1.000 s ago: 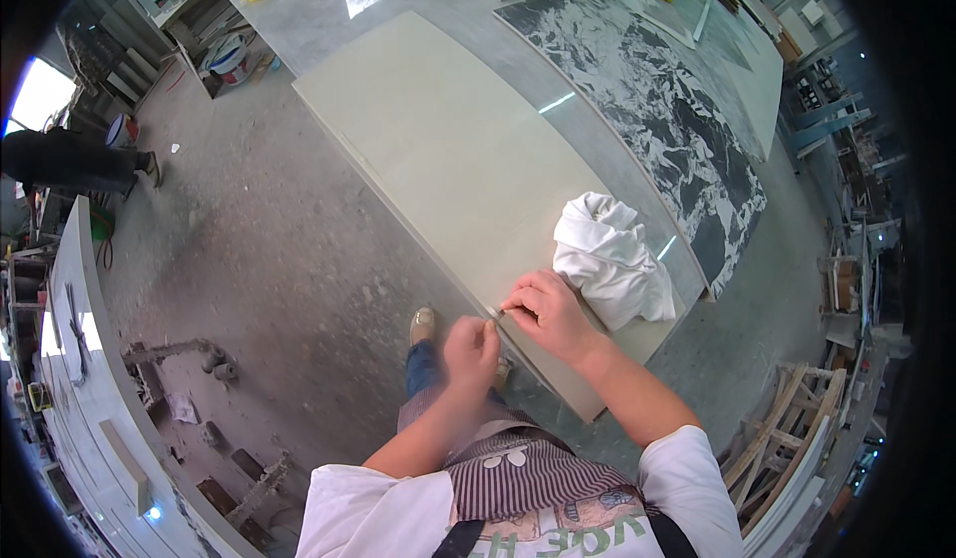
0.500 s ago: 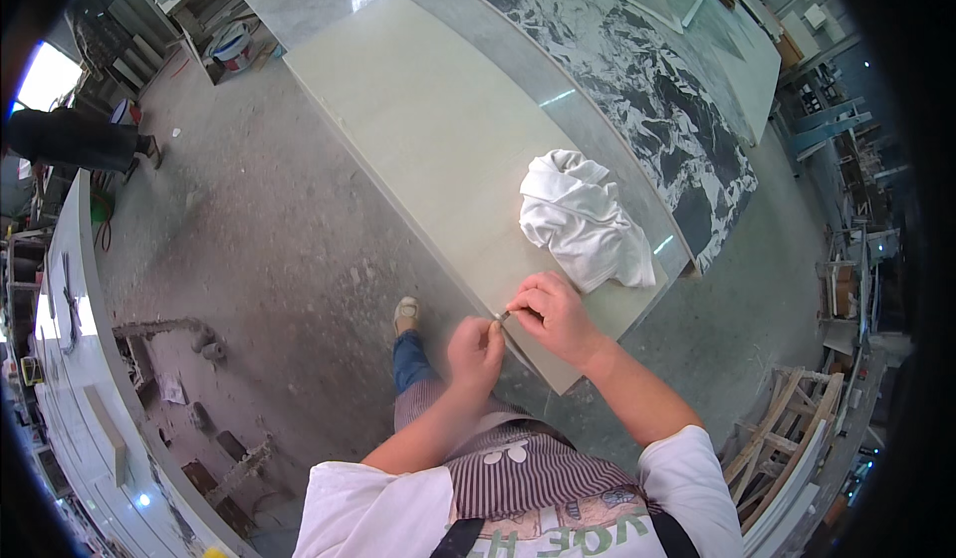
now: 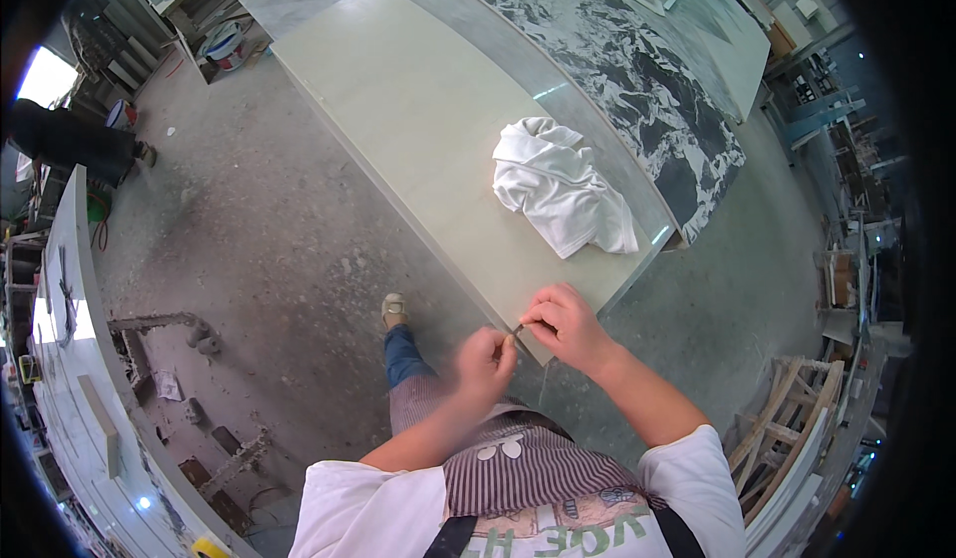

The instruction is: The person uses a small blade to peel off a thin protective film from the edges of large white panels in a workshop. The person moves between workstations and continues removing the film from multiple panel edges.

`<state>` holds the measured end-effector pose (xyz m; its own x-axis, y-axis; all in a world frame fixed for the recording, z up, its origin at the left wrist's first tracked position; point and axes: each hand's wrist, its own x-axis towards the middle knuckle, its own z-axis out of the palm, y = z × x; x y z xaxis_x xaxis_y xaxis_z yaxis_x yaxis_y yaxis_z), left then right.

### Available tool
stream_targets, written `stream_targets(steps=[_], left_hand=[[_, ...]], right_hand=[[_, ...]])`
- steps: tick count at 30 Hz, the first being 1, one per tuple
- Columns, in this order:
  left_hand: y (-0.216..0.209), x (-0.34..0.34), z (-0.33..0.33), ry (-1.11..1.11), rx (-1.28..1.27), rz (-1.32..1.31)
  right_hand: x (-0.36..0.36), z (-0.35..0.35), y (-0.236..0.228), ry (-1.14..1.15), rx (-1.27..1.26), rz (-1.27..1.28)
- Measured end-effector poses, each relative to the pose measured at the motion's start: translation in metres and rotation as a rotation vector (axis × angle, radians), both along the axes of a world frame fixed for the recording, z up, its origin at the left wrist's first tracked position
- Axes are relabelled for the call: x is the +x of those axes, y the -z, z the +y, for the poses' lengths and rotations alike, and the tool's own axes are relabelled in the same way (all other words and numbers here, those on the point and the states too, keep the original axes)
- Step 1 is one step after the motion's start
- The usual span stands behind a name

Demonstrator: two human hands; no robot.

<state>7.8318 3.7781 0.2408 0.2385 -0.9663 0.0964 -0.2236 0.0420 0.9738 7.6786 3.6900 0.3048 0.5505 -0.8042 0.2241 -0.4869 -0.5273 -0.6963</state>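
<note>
presently i judge it a pinching step: fingertips of the left hand point(image 3: 486, 363) and right hand point(image 3: 570, 329) closed together on a thin dark sliver point(image 3: 518, 330), by the near corner of the flat cream slab point(image 3: 418, 140); crumpled white cloth point(image 3: 564, 188) atop it. next calls for steadiness, i'd guess.

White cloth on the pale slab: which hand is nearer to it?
Right hand, at the near end of the pale slab, short of the white cloth; the left hand is farther, mostly outside the slab's long edge.
</note>
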Motion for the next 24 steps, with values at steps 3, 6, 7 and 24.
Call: stream_targets(steps=[3, 6, 7, 24], left_hand=[[-0.002, -0.01, 0.011, 0.032, 0.022, 0.04], [0.0, -0.017, 0.019, 0.053, 0.007, 0.017], [0.003, -0.019, 0.021, 0.067, 0.002, 0.007], [-0.043, 0.028, 0.034, 0.511, 0.03, -0.196]], right_hand=[[-0.012, 0.012, 0.0, 0.0, 0.01, 0.016], [-0.023, 0.021, -0.001, 0.005, -0.002, 0.026], [-0.025, 0.023, -0.001, 0.005, -0.009, 0.027], [-0.054, 0.077, -0.049, -0.012, 0.156, 0.239]])
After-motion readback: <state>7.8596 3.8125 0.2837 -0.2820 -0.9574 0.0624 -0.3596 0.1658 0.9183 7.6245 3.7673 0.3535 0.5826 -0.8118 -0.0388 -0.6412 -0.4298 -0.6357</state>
